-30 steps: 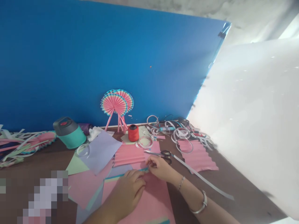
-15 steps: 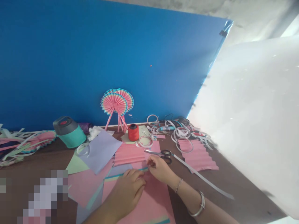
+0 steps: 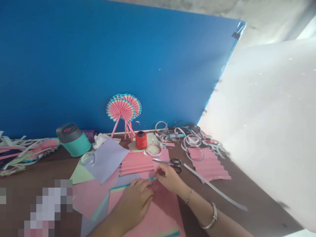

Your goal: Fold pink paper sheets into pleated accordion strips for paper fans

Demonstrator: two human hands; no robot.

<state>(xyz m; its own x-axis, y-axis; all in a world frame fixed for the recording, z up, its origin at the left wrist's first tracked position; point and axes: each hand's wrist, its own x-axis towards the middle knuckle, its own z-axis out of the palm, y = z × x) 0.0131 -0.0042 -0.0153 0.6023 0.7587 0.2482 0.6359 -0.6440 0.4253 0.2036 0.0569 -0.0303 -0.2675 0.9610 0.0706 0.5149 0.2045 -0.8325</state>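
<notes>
the left hand (image 3: 134, 204) lies curled at the near side of the worktop (image 3: 249, 197), fingers bent over a thin teal paper strip (image 3: 130, 183); i cannot tell whether it grips the strip or only rests there. the right hand (image 3: 168, 179) is closed in a pinch on the strip's far right end. the strip lies just above a flat pink paper sheet (image 3: 160, 214), beneath both hands.

just beyond are a pleated pink paper sheet (image 3: 136, 163) and black-handled steel scissors (image 3: 172, 163). a long white paper strip (image 3: 214, 189) runs to the right beside a second pleated pink paper sheet (image 3: 209, 164). further off stand a red thread spool (image 3: 141, 141), a teal bottle with a grey lid (image 3: 73, 141) and pink paper fans on sticks (image 3: 120, 110), leaning against a blue board (image 3: 98, 65).
</notes>
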